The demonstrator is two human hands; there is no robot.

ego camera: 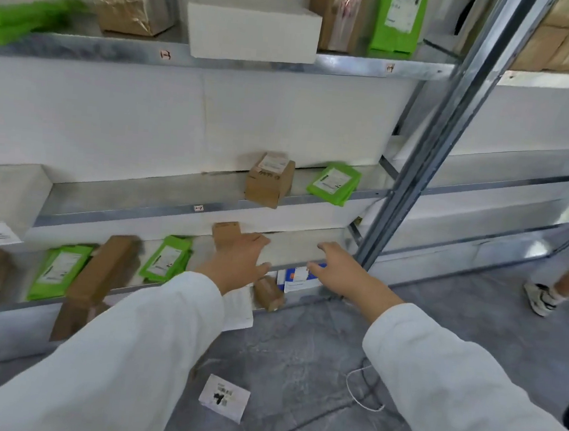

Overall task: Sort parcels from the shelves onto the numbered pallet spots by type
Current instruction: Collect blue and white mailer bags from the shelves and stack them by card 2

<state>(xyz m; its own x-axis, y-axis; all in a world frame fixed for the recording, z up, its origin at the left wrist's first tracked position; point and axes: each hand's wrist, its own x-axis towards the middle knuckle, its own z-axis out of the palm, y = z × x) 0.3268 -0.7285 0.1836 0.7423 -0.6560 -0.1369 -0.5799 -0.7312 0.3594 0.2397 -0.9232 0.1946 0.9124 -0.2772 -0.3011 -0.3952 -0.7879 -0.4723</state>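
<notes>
Both hands are stretched toward the bottom shelf [10, 307], just left of the steel upright [429, 152], judged as a reach for the next parcel to sort. The left hand [238, 256] is spread with straight fingers and nothing is gripped. It is held over a small brown carton [224, 234], farther from the upright. The right hand [335, 271], nearer the upright, is likewise open and empty, with its fingers extended above a white-and-blue parcel [296, 277]. A stubby brown box [269, 295] is seen between the two wrists at the shelf's front edge. Which parcel is meant cannot be told. The two-handed spread suggests that a parcel is to be taken from both sides.

Well left of the upright, green mailers [165, 260] and a long brown carton [102, 271] are laid flat and crowded. One tier up, close to the upright, a labelled brown box [269, 181] and a green mailer [334, 183] are set at the lip. The floor [298, 354] is grey and mottled; a loose label sheet [224, 397] and a white cord [360, 394] are left on it below the upright. No numbered pallet spots are shown. Another person's shoe [540, 299] is visible to the right of the upright.
</notes>
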